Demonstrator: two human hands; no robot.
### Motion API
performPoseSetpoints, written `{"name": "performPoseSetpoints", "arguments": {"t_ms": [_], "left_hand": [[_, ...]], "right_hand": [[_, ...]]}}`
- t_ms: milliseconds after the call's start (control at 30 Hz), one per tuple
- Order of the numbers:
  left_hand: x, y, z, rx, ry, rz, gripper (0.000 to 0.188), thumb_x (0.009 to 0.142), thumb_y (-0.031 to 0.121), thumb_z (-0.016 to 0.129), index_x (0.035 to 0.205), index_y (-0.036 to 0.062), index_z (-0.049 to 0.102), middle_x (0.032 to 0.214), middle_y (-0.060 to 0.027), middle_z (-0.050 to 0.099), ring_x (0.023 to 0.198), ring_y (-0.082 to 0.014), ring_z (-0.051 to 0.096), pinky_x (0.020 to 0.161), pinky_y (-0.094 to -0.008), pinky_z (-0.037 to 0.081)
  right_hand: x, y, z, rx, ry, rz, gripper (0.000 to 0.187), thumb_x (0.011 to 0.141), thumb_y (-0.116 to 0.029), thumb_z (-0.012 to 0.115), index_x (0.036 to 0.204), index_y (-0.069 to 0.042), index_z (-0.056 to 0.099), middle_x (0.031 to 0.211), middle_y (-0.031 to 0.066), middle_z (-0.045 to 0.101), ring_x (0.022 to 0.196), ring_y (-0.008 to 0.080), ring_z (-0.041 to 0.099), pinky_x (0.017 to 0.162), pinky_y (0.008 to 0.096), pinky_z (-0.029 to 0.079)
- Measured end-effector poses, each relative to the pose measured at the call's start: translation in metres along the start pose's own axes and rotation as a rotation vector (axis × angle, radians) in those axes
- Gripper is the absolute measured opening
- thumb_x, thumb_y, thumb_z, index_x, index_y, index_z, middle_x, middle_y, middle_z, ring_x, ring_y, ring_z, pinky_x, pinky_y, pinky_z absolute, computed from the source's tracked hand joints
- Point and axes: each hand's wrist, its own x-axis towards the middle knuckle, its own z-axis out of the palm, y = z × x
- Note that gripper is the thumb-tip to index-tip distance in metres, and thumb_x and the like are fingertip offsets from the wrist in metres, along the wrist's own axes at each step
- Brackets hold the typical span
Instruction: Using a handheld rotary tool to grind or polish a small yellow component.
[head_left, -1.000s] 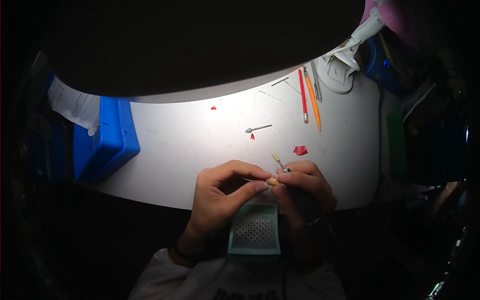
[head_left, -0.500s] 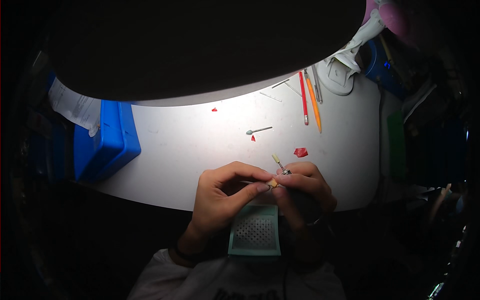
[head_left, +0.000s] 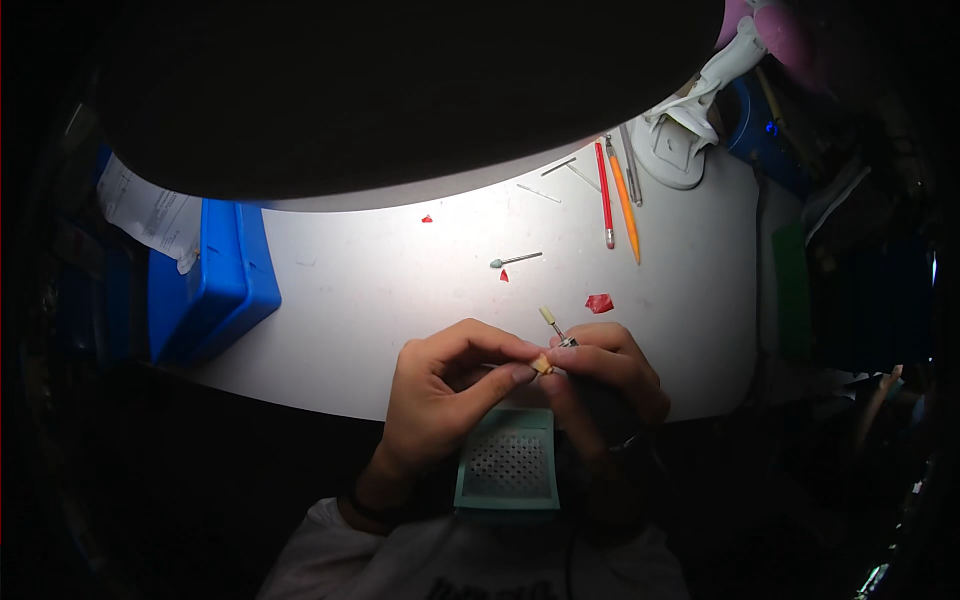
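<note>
Between thumb and forefinger, my left hand pinches a small tan piece, too small to make out closely. My right hand is wrapped round a dark rotary handpiece, and its fingertips meet the tan piece too. A pale yellow-green cylindrical bit on a metal shank points up and away from the handpiece's tip, apart from the piece. Below the hands sits a green-framed tray with a perforated metal grate.
On the white table lie a grey-green pointed bit, red scraps, a red pencil and an orange pointed tool. Blue bins stand left, a white stand base far right. A dark lamp shade hangs overhead.
The tan piece has turned slightly between the fingertips and shows more of itself. Both hands keep their grip and nearly the same place.
</note>
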Motion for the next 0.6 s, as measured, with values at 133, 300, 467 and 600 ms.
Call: {"name": "performPoseSetpoints", "arguments": {"t_ms": [133,300,467,600], "left_hand": [[0.0006,0.0017,0.0001,0.004,0.005,-0.015,0.016,0.093,-0.004,0.071,0.108,-0.0069,0.068,0.102,-0.0145,0.074,0.097,-0.0177,0.072,0.090,-0.0292,0.058],[-0.0003,0.0028,0.0006,0.019,0.001,-0.014,0.015,0.093,-0.001,0.072,0.107,-0.0065,0.070,0.098,-0.0140,0.075,0.093,-0.0161,0.072,0.086,-0.0276,0.058],[-0.0018,0.0009,0.0005,0.053,0.008,0.012,0.014,0.092,0.001,0.074,0.105,-0.0059,0.071,0.096,-0.0131,0.076,0.090,-0.0145,0.072,0.083,-0.0258,0.056],[-0.0010,0.0032,0.0011,0.049,0.012,-0.020,0.014,0.092,0.001,0.074,0.105,-0.0057,0.072,0.097,-0.0135,0.076,0.090,-0.0148,0.072,0.083,-0.0261,0.057]], "right_hand": [[0.0014,-0.0017,-0.0010,-0.006,-0.013,0.022,0.037,0.080,0.010,0.076,0.112,-0.007,0.069,0.098,0.0112,0.065,0.083,0.0208,0.067,0.072,0.0313,0.054],[0.0004,-0.0024,0.0008,-0.005,0.005,0.033,0.035,0.081,0.010,0.077,0.111,-0.006,0.070,0.096,0.0109,0.065,0.082,0.0207,0.067,0.072,0.0309,0.055],[0.0012,-0.0048,0.0018,0.007,0.020,0.048,0.034,0.080,0.008,0.078,0.110,-0.006,0.070,0.092,0.0105,0.066,0.080,0.0205,0.068,0.070,0.0310,0.055],[0.0016,-0.0053,0.0002,-0.005,0.020,0.053,0.034,0.080,0.007,0.079,0.110,-0.006,0.071,0.093,0.0108,0.066,0.080,0.0205,0.068,0.070,0.0310,0.055]]}}
